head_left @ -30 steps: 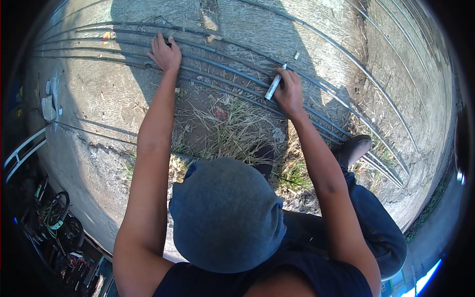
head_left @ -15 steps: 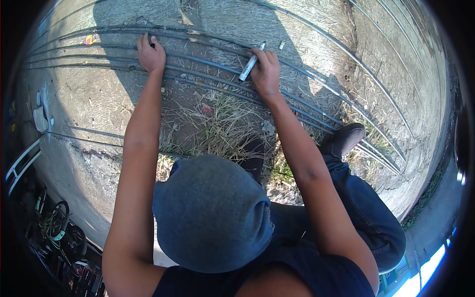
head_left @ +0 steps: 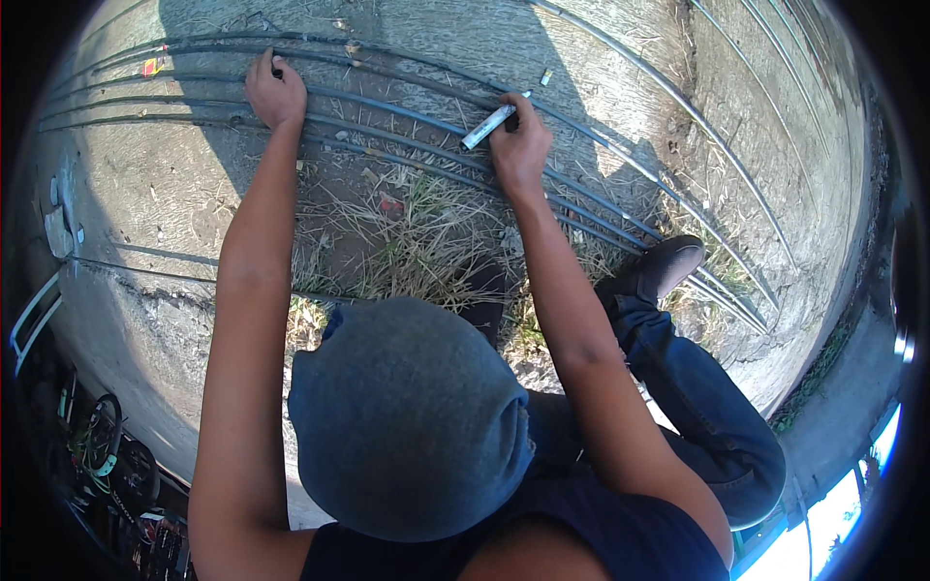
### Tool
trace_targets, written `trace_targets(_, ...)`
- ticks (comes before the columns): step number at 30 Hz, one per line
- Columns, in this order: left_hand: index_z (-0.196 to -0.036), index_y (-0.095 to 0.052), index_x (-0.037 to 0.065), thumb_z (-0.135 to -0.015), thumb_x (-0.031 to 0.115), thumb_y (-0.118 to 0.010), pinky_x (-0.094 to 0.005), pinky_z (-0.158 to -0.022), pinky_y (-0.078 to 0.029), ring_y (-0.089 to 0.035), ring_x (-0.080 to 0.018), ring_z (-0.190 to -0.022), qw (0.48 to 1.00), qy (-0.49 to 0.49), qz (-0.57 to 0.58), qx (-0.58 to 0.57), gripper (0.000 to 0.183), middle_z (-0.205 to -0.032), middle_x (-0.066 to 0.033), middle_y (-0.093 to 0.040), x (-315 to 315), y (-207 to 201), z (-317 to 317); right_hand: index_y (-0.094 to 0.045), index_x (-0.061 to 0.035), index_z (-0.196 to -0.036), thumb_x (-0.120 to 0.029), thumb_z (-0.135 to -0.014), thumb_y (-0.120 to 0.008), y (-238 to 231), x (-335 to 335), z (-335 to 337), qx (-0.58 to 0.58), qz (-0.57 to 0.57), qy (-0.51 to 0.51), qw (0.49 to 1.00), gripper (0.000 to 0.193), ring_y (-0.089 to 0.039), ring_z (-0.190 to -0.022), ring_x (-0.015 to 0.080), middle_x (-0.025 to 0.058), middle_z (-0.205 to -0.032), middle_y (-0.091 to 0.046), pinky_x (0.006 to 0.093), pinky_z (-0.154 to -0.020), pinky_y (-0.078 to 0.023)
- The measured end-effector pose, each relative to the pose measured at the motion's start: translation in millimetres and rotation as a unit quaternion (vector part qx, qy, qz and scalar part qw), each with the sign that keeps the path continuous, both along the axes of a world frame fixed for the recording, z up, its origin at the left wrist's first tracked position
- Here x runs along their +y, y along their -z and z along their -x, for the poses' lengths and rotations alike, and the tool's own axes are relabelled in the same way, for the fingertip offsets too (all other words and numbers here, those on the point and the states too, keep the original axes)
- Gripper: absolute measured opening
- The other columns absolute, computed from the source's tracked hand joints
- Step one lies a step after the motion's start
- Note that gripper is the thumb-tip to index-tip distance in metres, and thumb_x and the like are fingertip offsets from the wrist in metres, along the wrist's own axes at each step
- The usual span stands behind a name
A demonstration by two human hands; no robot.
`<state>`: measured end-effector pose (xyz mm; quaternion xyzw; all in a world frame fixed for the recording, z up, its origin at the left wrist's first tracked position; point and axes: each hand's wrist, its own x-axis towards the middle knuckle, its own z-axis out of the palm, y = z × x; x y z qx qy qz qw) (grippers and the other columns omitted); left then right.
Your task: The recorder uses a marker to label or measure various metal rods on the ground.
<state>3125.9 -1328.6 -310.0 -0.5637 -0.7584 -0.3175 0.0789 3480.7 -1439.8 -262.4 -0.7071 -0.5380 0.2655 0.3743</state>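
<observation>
Several long thin steel rods (head_left: 407, 136) lie side by side across rough concrete ground. My left hand (head_left: 274, 92) presses down on the rods at the upper left, fingers curled over one of them. My right hand (head_left: 518, 136) rests on the rods further right and grips a white marker (head_left: 487, 126) that points up and to the right, its tip against a rod. My grey cap (head_left: 407, 416) fills the lower middle of the view and hides my body.
Dry grass and litter (head_left: 417, 232) lie in a dirt patch just below the rods. My dark shoe (head_left: 668, 266) and blue-trousered leg (head_left: 717, 407) sit at the right. More rods (head_left: 736, 174) curve along the right. Bicycles (head_left: 107, 455) stand at the lower left.
The view has shifted so both hands sit slightly lower and further right in the picture. The marker stays in my right hand on the rods; my left hand keeps its hold.
</observation>
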Motion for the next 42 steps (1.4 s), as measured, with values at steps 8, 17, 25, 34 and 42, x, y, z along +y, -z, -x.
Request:
trace_targets(8,-0.120,-0.073,0.007,-0.096,0.022,-0.056,-0.0444,-0.099,-0.049,-0.063,-0.0341,-0.112,1.000,0.002,-0.006,0.015,0.032,-0.118,-0.0122,-0.071,0,-3,2,-0.069,-0.0026,-0.104,0.011,-0.077,-0.064,3,10,10,0.049,-0.032,0.027,0.998,0.031,-0.067,-0.076,0.0309,0.0166,-0.087,-0.069,0.0412,-0.072,-0.052)
trace_targets(17,-0.118,-0.075,0.010,-0.096,0.022,-0.057,-0.0442,-0.100,-0.049,-0.064,-0.0336,-0.115,1.000,0.013,-0.020,0.015,0.031,-0.122,-0.0109,-0.072,-1,-2,1,-0.069,-0.0020,-0.104,0.010,-0.076,-0.067,5,17,20,0.043,-0.057,0.028,0.997,0.030,-0.067,-0.073,0.0315,0.0161,-0.084,-0.069,0.0407,-0.069,-0.052)
trace_targets(25,-0.118,-0.075,0.010,-0.096,0.024,-0.057,-0.0443,-0.101,-0.049,-0.063,-0.0336,-0.115,0.999,0.020,-0.020,0.021,0.032,-0.122,-0.0106,-0.072,2,0,5,-0.070,-0.0031,-0.104,0.008,-0.077,-0.067,11,19,21,0.047,-0.078,0.039,0.995,0.029,-0.067,-0.073,0.0320,0.0163,-0.083,-0.069,0.0408,-0.071,-0.052)
trace_targets(34,-0.119,-0.074,0.010,-0.095,0.025,-0.057,-0.0433,-0.102,-0.049,-0.063,-0.0324,-0.117,1.000,0.014,-0.010,0.011,0.033,-0.123,-0.0099,-0.072,0,1,4,-0.070,-0.0049,-0.105,0.008,-0.078,-0.065,13,16,17,0.070,-0.095,0.019,0.993,0.030,-0.067,-0.074,0.0309,0.0155,-0.083,-0.069,0.0390,-0.072,-0.052)
trace_targets(42,-0.121,-0.074,0.012,-0.096,0.026,-0.055,-0.0434,-0.102,-0.049,-0.062,-0.0318,-0.119,1.000,0.019,-0.007,0.011,0.034,-0.124,-0.0088,-0.072,0,1,6,-0.069,-0.0046,-0.103,0.008,-0.079,-0.066,18,14,15,0.088,-0.087,-0.007,0.992,0.027,-0.066,-0.072,0.0267,0.0137,-0.081,-0.068,0.0370,-0.070,-0.051)
